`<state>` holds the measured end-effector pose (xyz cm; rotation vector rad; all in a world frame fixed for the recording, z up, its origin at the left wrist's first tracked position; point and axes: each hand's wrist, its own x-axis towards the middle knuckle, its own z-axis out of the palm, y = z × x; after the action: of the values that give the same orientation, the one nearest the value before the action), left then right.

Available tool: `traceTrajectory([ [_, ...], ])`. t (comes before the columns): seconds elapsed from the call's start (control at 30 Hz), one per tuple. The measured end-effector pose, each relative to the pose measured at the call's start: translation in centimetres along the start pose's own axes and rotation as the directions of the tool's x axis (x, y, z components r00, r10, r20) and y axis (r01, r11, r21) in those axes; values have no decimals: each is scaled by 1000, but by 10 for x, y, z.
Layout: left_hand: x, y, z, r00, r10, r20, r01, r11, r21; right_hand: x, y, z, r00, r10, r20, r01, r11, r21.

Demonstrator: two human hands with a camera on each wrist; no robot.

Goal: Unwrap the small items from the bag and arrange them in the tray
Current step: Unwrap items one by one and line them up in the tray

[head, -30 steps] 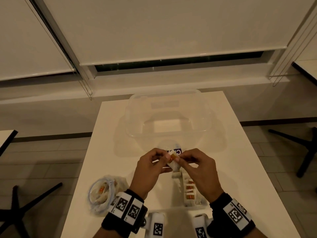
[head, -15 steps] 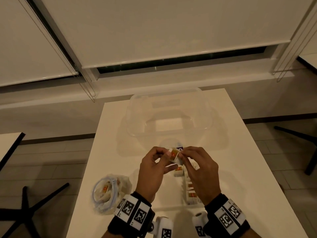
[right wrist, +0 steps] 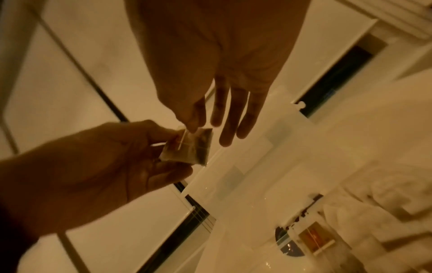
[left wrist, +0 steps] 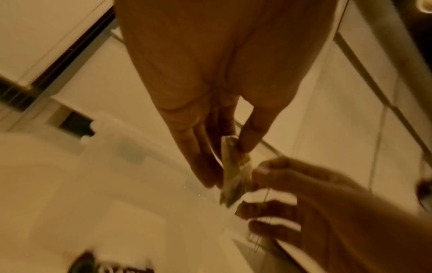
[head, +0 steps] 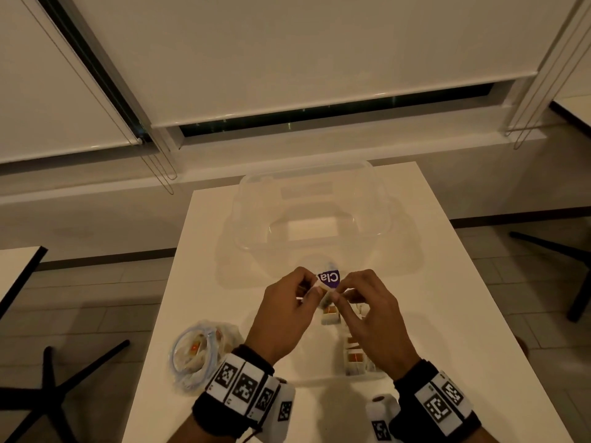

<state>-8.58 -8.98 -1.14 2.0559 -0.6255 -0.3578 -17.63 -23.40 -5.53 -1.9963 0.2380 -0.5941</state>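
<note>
Above the table's middle, both hands pinch one small wrapped item [head: 323,290] between them. My left hand [head: 311,289] grips its left side with thumb and fingers. The right hand [head: 339,293] pinches the right edge of the wrapper. In the left wrist view the packet [left wrist: 233,171] hangs edge-on below my thumb. The right wrist view shows the packet [right wrist: 189,146] flat, clear film over a brownish square. Under the hands lies a clear shallow tray [head: 319,377] with several white-and-orange items [head: 354,359] in it. A crumpled clear bag [head: 195,353] with more items sits at the left.
A large clear plastic container [head: 313,212] stands at the far end of the white table [head: 463,330]. A purple label with white letters [head: 330,278] shows just behind the hands. Black chair bases stand on the floor at both sides.
Both hands stay on the small item and have turned it slightly. More of the purple label now shows between them. The head camera has shifted a little.
</note>
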Motion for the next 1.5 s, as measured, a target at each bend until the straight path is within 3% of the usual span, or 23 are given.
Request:
traceTrajectory([
  [0.13,1,-4,-2,991,-8,132,2,999,51,-5,3,-8,980,87,178,-97,994,45],
  [0.23,-1,-5,0,985,-1,171,-13,997,82,-3,6,-7,971,113,211,-125,991,45],
  [0.33,-1,-13,3,986,-102,132,109,993,-47,1,9,-5,971,166,169,-190,973,132],
  [0.43,-3,-28,10,954,-220,204,248,961,-119,2,16,-1,957,212,199,-241,961,134],
  [0.57,-2,-50,23,956,-227,189,213,973,91,4,34,0,927,247,283,-265,964,26],
  [0.77,11,-72,46,913,-317,257,254,934,250,19,60,7,898,225,378,-105,944,-313],
  [0.93,20,-89,59,857,-422,297,364,902,231,30,73,15,881,233,411,-20,887,-461],
  [1.07,23,-97,69,836,-457,304,409,888,211,33,79,22,837,249,488,99,808,-581],
  [1.17,25,-105,75,829,-475,295,435,879,194,31,83,26,818,255,515,164,755,-634],
  [1.37,23,-118,80,825,-531,194,506,847,166,30,87,31,823,273,498,160,730,-665],
  [1.5,24,-123,80,833,-521,189,499,853,154,32,88,33,827,274,492,165,717,-677],
])
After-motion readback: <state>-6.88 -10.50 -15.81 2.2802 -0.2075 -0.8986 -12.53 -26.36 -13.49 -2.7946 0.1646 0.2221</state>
